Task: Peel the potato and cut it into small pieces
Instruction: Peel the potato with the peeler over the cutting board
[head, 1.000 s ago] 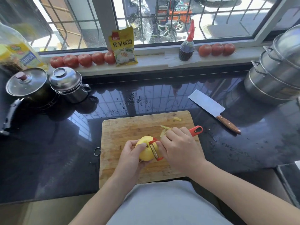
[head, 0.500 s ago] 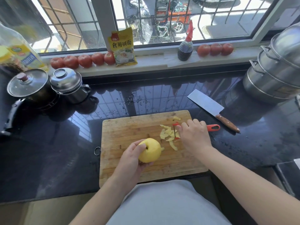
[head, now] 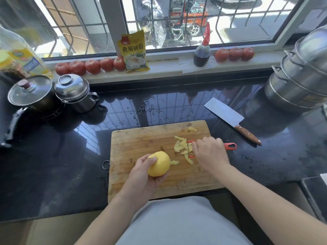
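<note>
Head view looks down on a wooden cutting board (head: 141, 138) lying on a glossy black surface (head: 53, 174) under a window. Left hand (head: 141, 175) grips a peeled yellow potato (head: 159, 164), its fingers (head: 150, 159) curled over the top and the palm beneath, holding it just above the near half of the board. Right hand (head: 210, 152) rests on the board's right side, knuckles up, its fingers bent down over a red peeler (head: 230, 146); whether they clasp the peeler or merely lie on it cannot be told. Only the handle's looped end shows past the hand, over the board's right edge, with bits of red at the fingertips. Potato peelings (head: 183, 147) lie in a loose heap just left of that hand, one scrap (head: 192, 129) apart near the far edge.

A cleaver (head: 224, 114) with a wooden handle lies flat on the surface beyond the board's right corner. At far left stand a black pan with a glass lid (head: 30, 91) and, touching it, a lidded steel pot (head: 74, 92); their contents are hidden. A stacked steel steamer (head: 300, 76) stands closed at far right. On the sill are rows of tomatoes (head: 92, 66), a yellow packet (head: 134, 50) and a dark sauce bottle (head: 201, 53). An oil bottle (head: 19, 55) stands far left.
</note>
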{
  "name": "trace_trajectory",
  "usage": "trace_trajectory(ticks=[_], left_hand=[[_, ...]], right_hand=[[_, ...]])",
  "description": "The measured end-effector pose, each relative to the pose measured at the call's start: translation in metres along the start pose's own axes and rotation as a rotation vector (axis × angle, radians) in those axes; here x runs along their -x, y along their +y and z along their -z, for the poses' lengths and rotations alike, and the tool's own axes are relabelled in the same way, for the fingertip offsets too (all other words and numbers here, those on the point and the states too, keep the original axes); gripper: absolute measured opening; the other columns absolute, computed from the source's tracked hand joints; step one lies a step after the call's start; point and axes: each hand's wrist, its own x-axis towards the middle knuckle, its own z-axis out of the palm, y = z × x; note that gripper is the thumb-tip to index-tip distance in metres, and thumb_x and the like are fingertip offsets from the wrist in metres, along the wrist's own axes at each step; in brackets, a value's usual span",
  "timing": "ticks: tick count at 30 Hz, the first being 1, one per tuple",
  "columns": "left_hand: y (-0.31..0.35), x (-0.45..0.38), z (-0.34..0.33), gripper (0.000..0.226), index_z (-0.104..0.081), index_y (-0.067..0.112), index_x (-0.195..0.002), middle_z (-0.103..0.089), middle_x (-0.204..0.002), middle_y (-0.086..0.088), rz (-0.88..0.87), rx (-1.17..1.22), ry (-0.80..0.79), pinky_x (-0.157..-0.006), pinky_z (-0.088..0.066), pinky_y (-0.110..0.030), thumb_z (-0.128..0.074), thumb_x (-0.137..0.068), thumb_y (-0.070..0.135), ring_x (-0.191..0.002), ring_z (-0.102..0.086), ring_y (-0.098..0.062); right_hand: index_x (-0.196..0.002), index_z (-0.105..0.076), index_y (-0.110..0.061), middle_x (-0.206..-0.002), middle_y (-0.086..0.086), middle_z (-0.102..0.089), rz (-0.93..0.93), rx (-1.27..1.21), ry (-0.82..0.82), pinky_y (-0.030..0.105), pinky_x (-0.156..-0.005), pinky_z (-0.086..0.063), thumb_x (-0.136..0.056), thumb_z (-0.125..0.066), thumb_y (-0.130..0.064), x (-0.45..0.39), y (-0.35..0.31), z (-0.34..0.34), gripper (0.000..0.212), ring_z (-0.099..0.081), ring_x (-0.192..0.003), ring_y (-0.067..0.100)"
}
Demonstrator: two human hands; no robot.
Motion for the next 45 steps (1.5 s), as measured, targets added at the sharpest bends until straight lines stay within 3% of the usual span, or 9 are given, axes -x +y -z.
trace_trajectory(ticks=[2,5,12,19,26,30,33,36,45], left_hand=[[-0.001,-0.003,0.000,0.027,-0.052,0.011,-0.126,-0.058,-0.127,-0.017,-0.051,-0.074,0.010,-0.069,-0.062,-0.037,-0.061,-0.101,0.013,-0.098,-0.065,-0.029],[-0.003,-0.005,-0.001,0.027,-0.051,0.011,-0.125,-0.061,-0.122,-0.016,-0.095,-0.150,-0.010,-0.066,-0.061,-0.034,-0.062,-0.101,0.015,-0.095,-0.065,-0.027],[0.000,-0.007,0.000,0.032,-0.049,0.005,-0.129,-0.064,-0.124,-0.022,-0.137,-0.186,-0.022,-0.083,-0.059,-0.045,-0.061,-0.102,0.017,-0.100,-0.067,-0.029],[-0.001,-0.010,0.002,0.022,-0.053,0.008,-0.124,-0.064,-0.118,-0.018,-0.128,-0.242,-0.033,-0.068,-0.058,-0.035,-0.058,-0.103,0.014,-0.091,-0.065,-0.025],[0.000,-0.009,0.005,0.029,-0.059,0.018,-0.134,-0.066,-0.128,-0.015,-0.047,-0.202,-0.087,-0.059,-0.054,-0.028,-0.054,-0.105,0.017,-0.092,-0.063,-0.026],[-0.002,-0.013,0.006,0.030,-0.055,0.009,-0.132,-0.065,-0.111,-0.017,-0.017,-0.179,-0.004,-0.056,-0.048,-0.030,-0.057,-0.104,0.019,-0.078,-0.062,-0.022],[0.000,-0.014,0.004,0.027,-0.055,0.009,-0.129,-0.064,-0.106,-0.016,-0.007,-0.152,0.010,-0.059,-0.046,-0.031,-0.058,-0.104,0.020,-0.075,-0.061,-0.022],[-0.001,-0.014,0.004,0.027,-0.056,0.011,-0.130,-0.065,-0.103,-0.011,-0.037,-0.157,0.006,-0.063,-0.045,-0.032,-0.056,-0.105,0.020,-0.076,-0.060,-0.020],[0.000,-0.016,0.000,0.027,-0.061,0.006,-0.129,-0.072,-0.091,-0.006,-0.100,-0.229,-0.035,-0.061,-0.049,-0.029,-0.053,-0.106,0.016,-0.074,-0.064,-0.016]], right_hand=[[-0.068,-0.058,-0.019,-0.067,-0.003,-0.054,0.171,-0.202,0.254,0.037,-0.065,-0.032,-0.104,-0.037,-0.034,0.007,-0.010,0.010,0.045,-0.048,-0.067,0.022],[-0.069,-0.060,-0.015,-0.069,-0.001,-0.054,0.389,-0.251,0.408,0.038,-0.067,-0.036,-0.102,-0.048,-0.031,0.015,-0.032,0.034,0.039,-0.046,-0.069,0.022],[-0.076,-0.065,-0.013,-0.074,0.002,-0.058,0.418,-0.188,0.440,0.043,-0.069,-0.040,-0.105,-0.043,-0.034,0.017,-0.042,0.048,0.042,-0.049,-0.072,0.025],[-0.068,-0.060,-0.015,-0.070,0.003,-0.056,0.396,-0.166,0.513,0.042,-0.065,-0.039,-0.103,-0.048,-0.033,0.006,-0.034,0.035,0.042,-0.048,-0.068,0.025],[-0.078,-0.064,-0.017,-0.079,0.005,-0.063,0.067,0.063,0.150,0.042,-0.070,-0.037,-0.105,-0.025,-0.038,-0.016,-0.003,-0.006,0.051,-0.052,-0.076,0.029],[-0.094,-0.066,-0.021,-0.095,0.003,-0.065,0.032,0.096,-0.053,0.043,-0.079,-0.036,-0.108,-0.024,-0.039,-0.011,0.000,-0.010,0.047,-0.056,-0.090,0.028],[-0.074,-0.061,-0.020,-0.074,0.001,-0.060,0.042,0.007,0.140,0.039,-0.066,-0.033,-0.106,-0.031,-0.037,-0.004,-0.007,0.000,0.047,-0.052,-0.071,0.026],[-0.065,-0.055,-0.016,-0.064,0.000,-0.050,0.232,-0.216,0.407,0.037,-0.063,-0.030,-0.103,-0.046,-0.030,0.006,-0.023,0.021,0.042,-0.043,-0.063,0.023],[-0.075,-0.064,-0.013,-0.073,0.003,-0.058,0.404,-0.201,0.414,0.041,-0.067,-0.039,-0.105,-0.043,-0.034,0.011,-0.042,0.037,0.042,-0.048,-0.070,0.023]])
